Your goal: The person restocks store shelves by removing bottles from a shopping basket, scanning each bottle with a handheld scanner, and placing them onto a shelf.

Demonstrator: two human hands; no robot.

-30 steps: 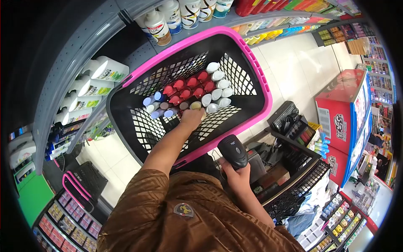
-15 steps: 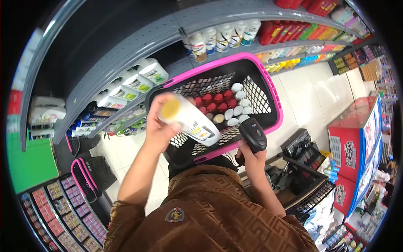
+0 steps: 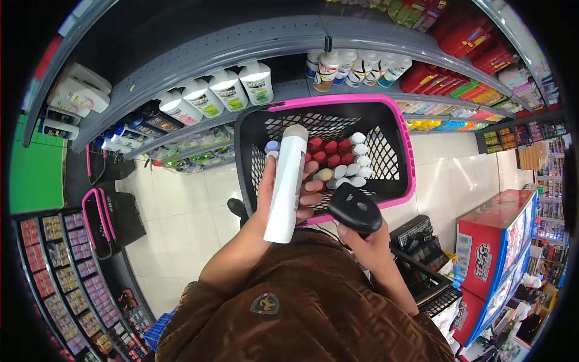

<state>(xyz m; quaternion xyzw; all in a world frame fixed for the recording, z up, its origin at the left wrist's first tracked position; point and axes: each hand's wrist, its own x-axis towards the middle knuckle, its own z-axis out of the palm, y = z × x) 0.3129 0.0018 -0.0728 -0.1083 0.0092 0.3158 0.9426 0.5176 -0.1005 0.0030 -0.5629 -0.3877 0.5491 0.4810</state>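
Observation:
My left hand (image 3: 265,184) is closed around a tall white bottle (image 3: 286,187) with a greyish upper end. It is held over the basket, its lower end toward my body and part of a grey label showing on its right side. My right hand (image 3: 365,238) grips a black barcode scanner (image 3: 356,209), whose head points toward the bottle and basket. Beneath both hands is a black mesh shopping basket with a pink rim (image 3: 412,163). Inside stand several red-capped bottles (image 3: 330,146), several white-capped ones (image 3: 360,149) and one with a yellowish cap (image 3: 325,174).
Ahead, a grey shelf (image 3: 289,90) carries white pump bottles (image 3: 229,90), spray cans (image 3: 362,67) and red packs (image 3: 422,75). More baskets (image 3: 114,220) stand at left on the tiled floor (image 3: 169,241). A red and blue freezer (image 3: 491,247) is at right.
The bottle in my left hand now points away from me; its greyish end shows where a yellow end showed before. I cannot tell if it is the same bottle. The scanner has shifted slightly.

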